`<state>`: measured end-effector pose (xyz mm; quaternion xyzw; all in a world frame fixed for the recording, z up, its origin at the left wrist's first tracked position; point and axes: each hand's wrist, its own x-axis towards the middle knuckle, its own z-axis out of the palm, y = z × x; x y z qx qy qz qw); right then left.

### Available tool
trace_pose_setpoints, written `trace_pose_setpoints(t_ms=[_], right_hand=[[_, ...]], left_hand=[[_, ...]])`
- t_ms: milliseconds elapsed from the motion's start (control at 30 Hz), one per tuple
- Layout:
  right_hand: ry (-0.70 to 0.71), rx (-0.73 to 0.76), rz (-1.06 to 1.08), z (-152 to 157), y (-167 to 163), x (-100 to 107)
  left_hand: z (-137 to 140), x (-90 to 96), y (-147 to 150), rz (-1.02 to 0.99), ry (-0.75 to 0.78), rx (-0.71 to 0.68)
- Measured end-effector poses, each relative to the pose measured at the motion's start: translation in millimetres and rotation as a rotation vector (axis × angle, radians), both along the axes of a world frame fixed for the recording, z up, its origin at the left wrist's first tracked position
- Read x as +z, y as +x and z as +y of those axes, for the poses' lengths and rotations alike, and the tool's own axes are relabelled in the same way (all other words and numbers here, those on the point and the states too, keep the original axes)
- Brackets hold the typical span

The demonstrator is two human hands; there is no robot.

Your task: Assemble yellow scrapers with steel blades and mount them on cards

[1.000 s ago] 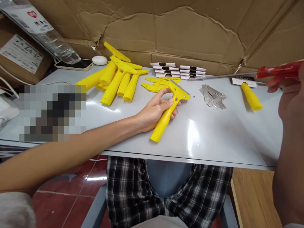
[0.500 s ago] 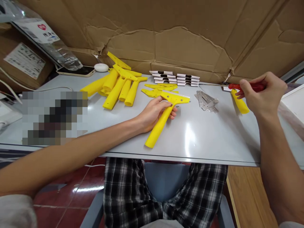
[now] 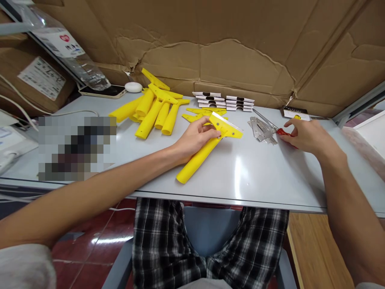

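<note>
While in L grip [image 3: 195,141] — scraper hd. [image 3: 226,127] beyond

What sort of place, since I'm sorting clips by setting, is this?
Probably a small assembly workspace: a red-handled screwdriver, loose metal plates and a pile of yellow scraper handles share one grey table.

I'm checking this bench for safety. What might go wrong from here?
The left hand grips the yellow scraper close to its head; if the head's edge is sharp, a slip might cut. The right hand, at the red screwdriver beside loose metal pieces, could brush them and scatter them or get nicked.
</note>
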<state>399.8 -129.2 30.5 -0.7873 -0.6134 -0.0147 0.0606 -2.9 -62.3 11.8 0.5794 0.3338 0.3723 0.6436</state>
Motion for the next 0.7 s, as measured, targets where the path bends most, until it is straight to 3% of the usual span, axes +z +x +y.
trace_pose_setpoints(t_ms=[100,200,300,367,467,567,633,700], right_hand=[[-0.11,-0.117,-0.021,-0.4,-6.3,3.6],[-0.098,-0.13,-0.076,-3.9,-13.2,9.8],[-0.03,-0.135,-0.142,-9.3,-26.4,15.0],[0.1,-0.079,-0.156,-13.3,-43.8,17.6],[0.317,0.256,0.011,-16.1,-81.9,16.6],[0.304,0.724,0.246,-10.4,-119.6,6.6],[0.272,0.861,0.27,-1.2,-135.9,-2.9],[0.262,0.877,0.271,10.2,-143.5,-10.8]], left_hand=[[0.5,-2.9,-0.4,-0.054,-0.04,-0.011],[1.0,-4.5,-0.8,-0.083,-0.058,-0.04],[0.6,-4.5,-0.4,-0.067,-0.066,-0.028],[0.1,-4.9,0.4,-0.044,-0.071,-0.006],[0.3,-7.1,1.1,-0.021,-0.083,0.016],[3.6,-8.5,-0.1,-0.022,-0.099,-0.025],[8.1,-7.7,-2.4,-0.022,-0.134,-0.063],[13.9,-5.3,-5.5,-0.005,-0.191,-0.093]])
